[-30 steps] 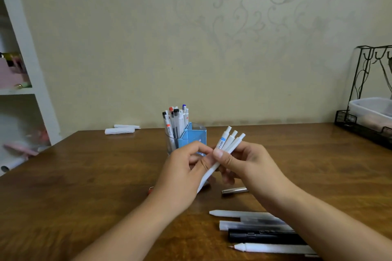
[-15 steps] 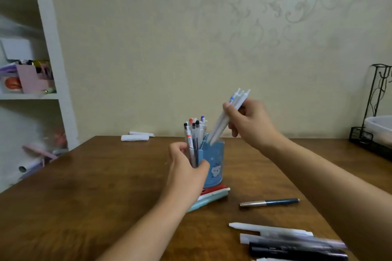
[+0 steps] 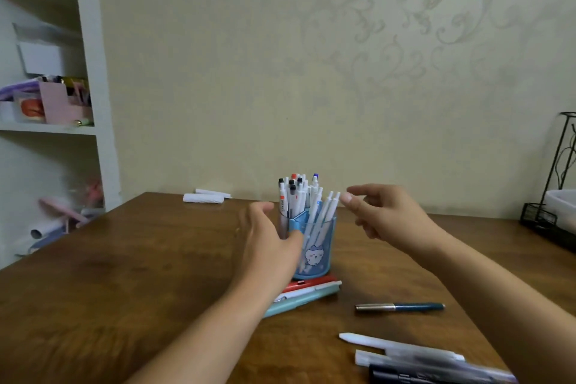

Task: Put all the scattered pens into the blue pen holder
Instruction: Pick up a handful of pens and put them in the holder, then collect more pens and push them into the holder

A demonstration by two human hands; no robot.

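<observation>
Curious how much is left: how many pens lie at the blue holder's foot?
3: red pen against the blue pen holder, white pen beside it, teal pen nearest; the left forearm may hide others.

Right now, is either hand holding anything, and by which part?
The left hand wraps the left side of the blue pen holder. The right hand holds nothing; its fingers hover beside the pens standing inside.
</observation>
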